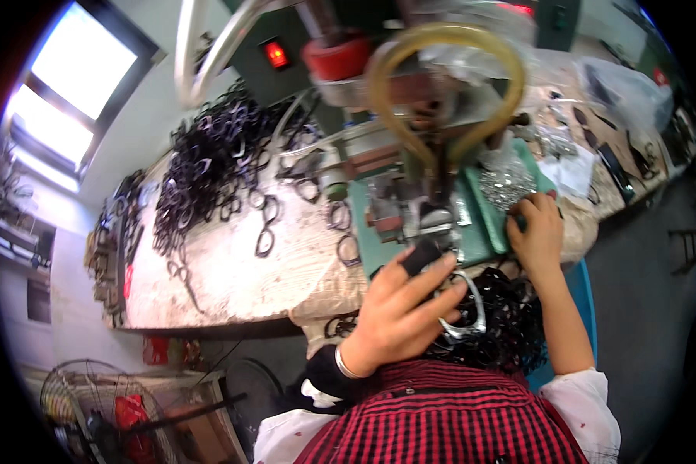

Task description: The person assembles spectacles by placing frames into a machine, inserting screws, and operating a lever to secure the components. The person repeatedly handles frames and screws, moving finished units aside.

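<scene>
My left hand (398, 313) is closed on an eyeglass frame (478, 309), whose shiny rim shows beside my fingertips, just in front of the machine's metal fixture (433, 220). A black piece (421, 257) shows at my left index finger; whether it is a finger cover or part of the frame I cannot tell. My right hand (540, 232) rests at the right side of a green tray (483, 205), fingers curled beside a heap of small silvery metal parts (506, 185). Something dark shows at its fingertips, and what they pinch is hidden.
A bench machine with a yellowish hose loop (383, 69) and red collar (336, 58) stands ahead. Dark eyeglass frames (209, 166) pile up on the bench (209, 286) at left. More black frames (510, 317) lie by my lap. Clear plastic bags (626, 93) sit far right.
</scene>
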`<state>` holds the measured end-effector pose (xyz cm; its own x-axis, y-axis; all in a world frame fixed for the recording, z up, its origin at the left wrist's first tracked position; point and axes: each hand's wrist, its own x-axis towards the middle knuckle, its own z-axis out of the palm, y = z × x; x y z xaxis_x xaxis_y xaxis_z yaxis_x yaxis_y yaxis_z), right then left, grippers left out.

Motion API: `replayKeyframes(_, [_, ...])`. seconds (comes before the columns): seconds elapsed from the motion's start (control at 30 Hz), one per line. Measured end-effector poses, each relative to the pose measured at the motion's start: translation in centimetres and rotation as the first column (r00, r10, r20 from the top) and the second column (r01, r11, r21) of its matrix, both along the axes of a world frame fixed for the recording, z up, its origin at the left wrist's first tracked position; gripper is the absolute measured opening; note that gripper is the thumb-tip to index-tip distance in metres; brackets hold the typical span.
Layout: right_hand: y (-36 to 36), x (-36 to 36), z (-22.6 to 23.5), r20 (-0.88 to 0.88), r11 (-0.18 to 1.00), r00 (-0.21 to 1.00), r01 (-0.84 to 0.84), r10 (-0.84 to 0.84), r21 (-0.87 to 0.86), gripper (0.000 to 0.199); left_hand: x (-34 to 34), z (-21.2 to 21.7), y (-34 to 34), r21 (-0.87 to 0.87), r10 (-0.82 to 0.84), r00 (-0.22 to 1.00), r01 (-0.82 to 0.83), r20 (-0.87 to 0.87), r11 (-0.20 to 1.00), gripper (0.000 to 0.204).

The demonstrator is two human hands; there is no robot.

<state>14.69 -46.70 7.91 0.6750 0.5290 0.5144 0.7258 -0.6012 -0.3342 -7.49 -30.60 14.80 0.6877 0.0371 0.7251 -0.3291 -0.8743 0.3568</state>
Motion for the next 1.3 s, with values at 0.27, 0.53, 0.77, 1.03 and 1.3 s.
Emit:
replayKeyframes(0.27, [0.4, 0.0, 0.3, -0.089, 0.907, 0.995, -0.011, 0.053, 0.421, 0.017, -6.9, 4.1, 11.1, -0.314, 0.653, 0.695, -0.574, 0.3, 0.756, 0.018])
replayKeyframes(0.53, [0.4, -0.1, -0.4, -0.24, 0.915, 0.969, 0.036, 0.066, 0.401, 0.013, -6.9, -14.9, 33.2, -0.058, 0.572, 0.619, -0.704, -0.538, 0.708, 0.035])
replayKeyframes(0.77, [-8.4, -2.6, -0.8, -0.243, 0.881, 0.95, 0.28, -0.197, 0.381, 0.011, -8.4, -10.2, 20.3, 0.059, 0.525, 0.731, -0.559, -0.436, 0.827, 0.011])
replayKeyframes(1.03, [2.2, -3.9, 7.8, -0.234, 0.753, 0.863, -0.222, 0.447, 0.62, 0.023, -3.6, -5.0, 15.0, -0.574, 0.542, 0.807, -0.564, -0.233, 0.593, 0.016])
replayKeyframes(1.3, [8.0, -5.3, 6.8, -0.436, 0.548, 0.633, 0.022, 0.64, 0.836, 0.042, -2.2, -7.4, 10.2, -0.908, 0.359, 0.931, -0.21, -0.072, 0.363, 0.013])
